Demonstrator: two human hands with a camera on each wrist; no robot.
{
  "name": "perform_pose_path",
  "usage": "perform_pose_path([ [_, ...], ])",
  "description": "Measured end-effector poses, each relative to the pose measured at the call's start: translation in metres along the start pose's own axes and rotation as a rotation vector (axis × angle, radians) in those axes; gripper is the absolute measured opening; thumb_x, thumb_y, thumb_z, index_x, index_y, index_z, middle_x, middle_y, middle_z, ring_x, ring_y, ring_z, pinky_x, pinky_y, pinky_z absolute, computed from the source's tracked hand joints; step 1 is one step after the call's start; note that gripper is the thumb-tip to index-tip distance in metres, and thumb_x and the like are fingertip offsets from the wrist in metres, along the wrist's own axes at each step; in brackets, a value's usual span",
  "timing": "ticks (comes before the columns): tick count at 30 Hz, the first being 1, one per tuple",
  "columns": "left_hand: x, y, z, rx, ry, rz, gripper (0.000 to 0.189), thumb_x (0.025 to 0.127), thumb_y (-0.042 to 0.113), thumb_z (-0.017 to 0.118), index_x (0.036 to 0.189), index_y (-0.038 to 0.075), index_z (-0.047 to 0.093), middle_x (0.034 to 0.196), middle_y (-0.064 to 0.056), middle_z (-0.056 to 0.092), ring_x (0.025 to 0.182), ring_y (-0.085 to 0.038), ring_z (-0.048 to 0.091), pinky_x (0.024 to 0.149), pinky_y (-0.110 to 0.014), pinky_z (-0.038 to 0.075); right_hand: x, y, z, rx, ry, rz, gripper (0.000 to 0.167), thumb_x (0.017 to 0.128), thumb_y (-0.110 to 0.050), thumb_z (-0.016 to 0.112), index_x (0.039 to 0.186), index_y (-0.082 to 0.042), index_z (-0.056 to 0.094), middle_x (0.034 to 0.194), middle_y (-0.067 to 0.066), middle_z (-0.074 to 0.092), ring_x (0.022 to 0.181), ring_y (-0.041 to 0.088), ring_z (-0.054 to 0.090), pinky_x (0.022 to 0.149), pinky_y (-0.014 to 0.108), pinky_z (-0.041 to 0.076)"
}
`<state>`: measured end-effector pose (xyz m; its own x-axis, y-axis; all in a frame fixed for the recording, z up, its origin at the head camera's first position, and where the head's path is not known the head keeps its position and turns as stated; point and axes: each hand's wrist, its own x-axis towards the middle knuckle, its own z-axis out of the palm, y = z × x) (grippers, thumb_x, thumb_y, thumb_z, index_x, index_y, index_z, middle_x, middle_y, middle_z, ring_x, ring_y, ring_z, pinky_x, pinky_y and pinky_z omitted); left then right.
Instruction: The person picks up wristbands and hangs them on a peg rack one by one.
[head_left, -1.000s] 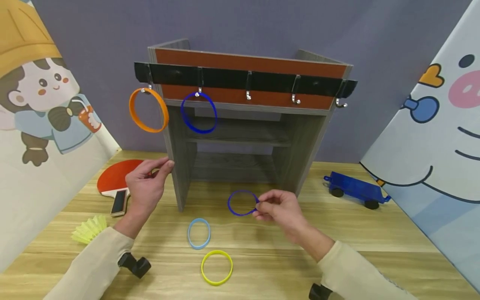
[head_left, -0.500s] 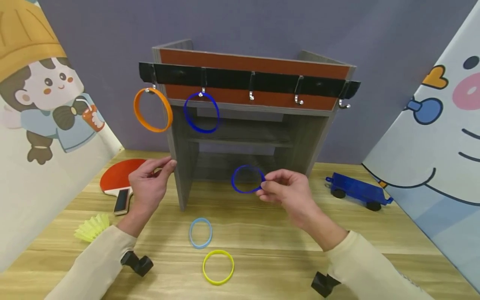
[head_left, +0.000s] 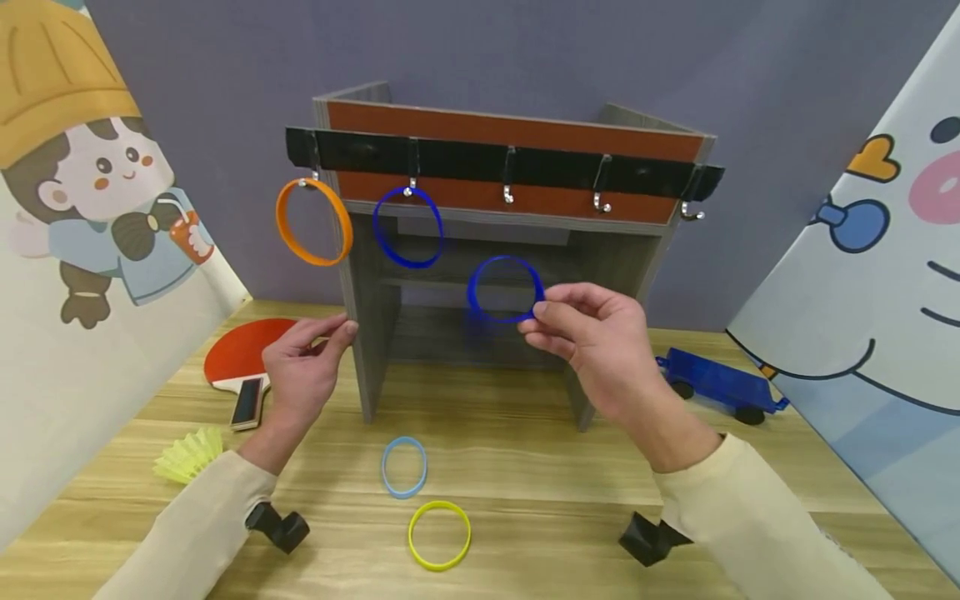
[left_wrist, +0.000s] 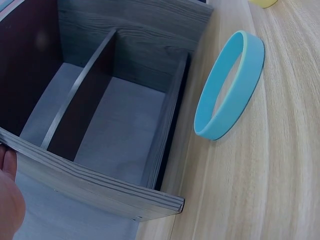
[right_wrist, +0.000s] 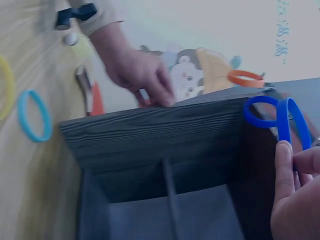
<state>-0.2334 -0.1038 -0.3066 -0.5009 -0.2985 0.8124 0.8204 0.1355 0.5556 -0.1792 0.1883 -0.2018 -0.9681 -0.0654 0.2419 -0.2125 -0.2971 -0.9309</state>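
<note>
My right hand point(head_left: 600, 342) pinches the edge of a dark blue silicone wristband point(head_left: 472, 292), held up in front of the grey shelf unit point(head_left: 366, 358) below its hooks. In the right wrist view, thumb and fingers close on this band. My left hand point(head_left: 303, 367) grips the front edge of the unit's left side panel with its fingertips. An orange wristband point(head_left: 347, 233) hangs on the leftmost hook, and another dark blue wristband point(head_left: 417, 264) on the hook beside it. On the table lie a light blue wristband point(left_wrist: 237, 95) and a yellow wristband point(head_left: 439, 567).
A black hook rail point(head_left: 465, 152) runs across the unit's top front, with three bare hooks toward the right. A red table tennis paddle point(head_left: 240, 350) and a yellow shuttlecock point(head_left: 187, 456) lie at left. A blue toy trailer point(head_left: 716, 382) stands at right.
My right hand has raised the dark blue wristband from low over the table to the height of the unit's shelves. The left hand stays at the side panel.
</note>
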Motion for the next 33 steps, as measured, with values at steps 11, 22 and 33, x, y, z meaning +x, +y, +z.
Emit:
perform_pose_path([
  [11, 0.0, 0.0, 0.0, 0.0, -0.006, -0.002, 0.019, 0.072, -0.023, 0.068, 0.09, -0.018, 0.067, 0.075, -0.009, 0.067, 0.071, -0.008, 0.064, 0.065, -0.017, 0.053, 0.012, -0.028, 0.012, 0.07, 0.041, -0.102, 0.02, 0.083, -0.001, 0.072, 0.099, 0.007, 0.064, 0.089, 0.021, 0.066, 0.076, 0.029, 0.069, 0.074, 0.036, 0.054],
  [22, 0.001, 0.001, 0.0, 0.001, -0.001, -0.019, 0.018, 0.072, -0.022, 0.069, 0.09, -0.018, 0.067, 0.075, -0.008, 0.068, 0.071, -0.008, 0.064, 0.064, -0.017, 0.052, 0.023, -0.028, 0.015, 0.109, 0.087, -0.08, 0.02, 0.081, 0.003, 0.073, 0.098, 0.007, 0.063, 0.093, 0.024, 0.064, 0.077, 0.031, 0.069, 0.073, 0.036, 0.054],
  [33, 0.0, 0.001, 0.0, -0.008, 0.004, -0.002, 0.017, 0.072, -0.022, 0.069, 0.089, -0.018, 0.067, 0.075, -0.008, 0.068, 0.071, -0.009, 0.064, 0.063, -0.016, 0.052, 0.027, -0.021, 0.013, 0.116, 0.084, -0.065, 0.02, 0.08, 0.003, 0.073, 0.096, 0.006, 0.063, 0.087, 0.021, 0.067, 0.074, 0.03, 0.069, 0.071, 0.037, 0.055],
])
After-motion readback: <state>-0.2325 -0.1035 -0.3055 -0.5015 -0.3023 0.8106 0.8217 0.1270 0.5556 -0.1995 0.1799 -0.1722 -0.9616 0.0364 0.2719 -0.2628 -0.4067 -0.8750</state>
